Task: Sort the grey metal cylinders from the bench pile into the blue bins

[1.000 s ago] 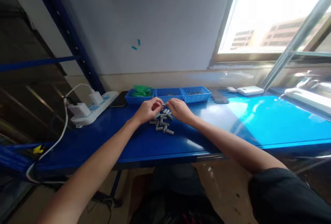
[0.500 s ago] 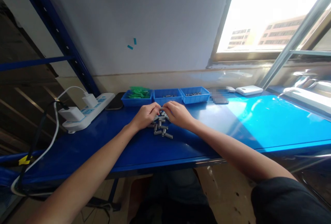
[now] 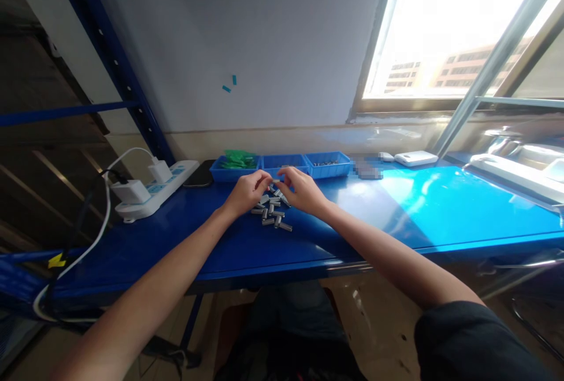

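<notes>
Bins [image 3: 331, 171] behind the cylinders [image 3: 277, 213]

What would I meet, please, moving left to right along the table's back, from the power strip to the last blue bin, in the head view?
White power strip, dark flat object, blue bin with green packets, middle blue bin, right blue bin.

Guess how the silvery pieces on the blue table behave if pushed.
Probably rigid: the pieces look metallic and straight-edged. Likely to slide, as the table looks glossy. Some lie against each other, so pushing one may shift its neighbours.
</notes>
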Demonstrator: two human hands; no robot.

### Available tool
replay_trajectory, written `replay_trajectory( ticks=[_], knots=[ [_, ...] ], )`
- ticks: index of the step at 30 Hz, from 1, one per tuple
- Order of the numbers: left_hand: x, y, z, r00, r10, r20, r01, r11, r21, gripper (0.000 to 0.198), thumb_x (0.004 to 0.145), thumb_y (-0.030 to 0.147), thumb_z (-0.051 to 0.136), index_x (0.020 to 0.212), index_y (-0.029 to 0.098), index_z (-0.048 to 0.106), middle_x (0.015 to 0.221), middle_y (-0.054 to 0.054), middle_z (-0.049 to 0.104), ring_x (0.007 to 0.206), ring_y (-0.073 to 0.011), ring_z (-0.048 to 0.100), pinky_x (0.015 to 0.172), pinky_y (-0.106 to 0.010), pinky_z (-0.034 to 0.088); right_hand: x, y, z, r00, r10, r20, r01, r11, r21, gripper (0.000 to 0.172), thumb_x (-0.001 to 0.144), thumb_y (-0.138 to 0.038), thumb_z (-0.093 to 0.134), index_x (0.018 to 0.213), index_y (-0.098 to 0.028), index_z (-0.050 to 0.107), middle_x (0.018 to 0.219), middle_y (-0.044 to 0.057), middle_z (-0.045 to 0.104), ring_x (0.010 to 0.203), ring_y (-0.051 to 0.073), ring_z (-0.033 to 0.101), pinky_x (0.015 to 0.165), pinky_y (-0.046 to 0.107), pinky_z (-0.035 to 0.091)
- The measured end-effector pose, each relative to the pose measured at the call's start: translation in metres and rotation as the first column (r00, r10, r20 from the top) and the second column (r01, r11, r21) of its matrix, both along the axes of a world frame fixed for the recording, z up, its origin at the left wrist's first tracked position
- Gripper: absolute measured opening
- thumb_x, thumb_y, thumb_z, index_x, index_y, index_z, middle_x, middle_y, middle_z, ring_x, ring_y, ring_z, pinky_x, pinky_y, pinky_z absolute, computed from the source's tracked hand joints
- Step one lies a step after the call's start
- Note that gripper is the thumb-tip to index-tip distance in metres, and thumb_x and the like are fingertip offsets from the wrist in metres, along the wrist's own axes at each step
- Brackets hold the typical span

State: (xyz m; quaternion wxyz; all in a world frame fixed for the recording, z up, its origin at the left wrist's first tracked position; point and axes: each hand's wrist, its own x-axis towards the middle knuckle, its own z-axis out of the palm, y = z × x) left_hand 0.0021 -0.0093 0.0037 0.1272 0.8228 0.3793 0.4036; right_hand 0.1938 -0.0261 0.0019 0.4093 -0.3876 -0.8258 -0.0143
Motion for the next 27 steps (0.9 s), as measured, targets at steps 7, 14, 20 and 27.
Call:
replay_trajectory(
  ticks=[7,14,20,27],
  knots=[
    [-0.002,0.003,0.0,0.999,-0.022,-0.032,0.02,0.998,-0.059,0.041,0.096,0.048,0.037,0.093,0.017,0.064,0.076,-0.003,0.068,0.068,-0.0161,0.062,0.066,-0.026,0.047,0.004,0.003,0.001,0.997,-0.075,0.024,0.073,0.995,0.073,0.016,0.095,-0.029,0.044,0.098,-0.019,0.056,0.093,0.007,0.066,0.083,0.018,0.062,0.071,0.026,0.043],
    [-0.029,0.035,-0.018,0.942,0.133,-0.31,-0.137,0.99,0.006,0.037,0.089,0.029,0.043,0.117,0.019,0.064,0.118,-0.011,0.062,0.109,-0.0254,0.059,0.096,-0.036,0.046,0.032,0.034,0.023,0.887,-0.45,-0.105,0.462,0.876,0.141,0.025,0.098,-0.032,0.04,0.111,-0.016,0.054,0.095,0.011,0.068,0.089,0.023,0.063,0.077,0.031,0.043],
    [-0.033,0.044,-0.03,0.879,0.159,-0.449,-0.194,0.981,-0.032,0.035,0.085,0.04,0.05,0.113,0.021,0.063,0.113,-0.011,0.062,0.107,-0.0299,0.056,0.093,-0.042,0.045,0.039,0.038,0.015,0.86,-0.465,0.21,0.468,0.883,0.035,0.034,0.092,-0.035,0.05,0.118,-0.013,0.056,0.107,0.017,0.067,0.099,0.03,0.061,0.084,0.039,0.042],
    [-0.022,0.039,-0.028,0.926,0.167,-0.337,-0.188,0.982,-0.029,0.017,0.078,0.035,0.06,0.089,0.022,0.061,0.088,-0.006,0.065,0.084,-0.0242,0.059,0.077,-0.034,0.044,0.019,0.019,-0.003,0.937,-0.238,0.254,0.261,0.964,-0.057,0.032,0.091,-0.034,0.052,0.115,-0.016,0.06,0.098,0.01,0.069,0.092,0.024,0.062,0.076,0.032,0.044]
  ],
)
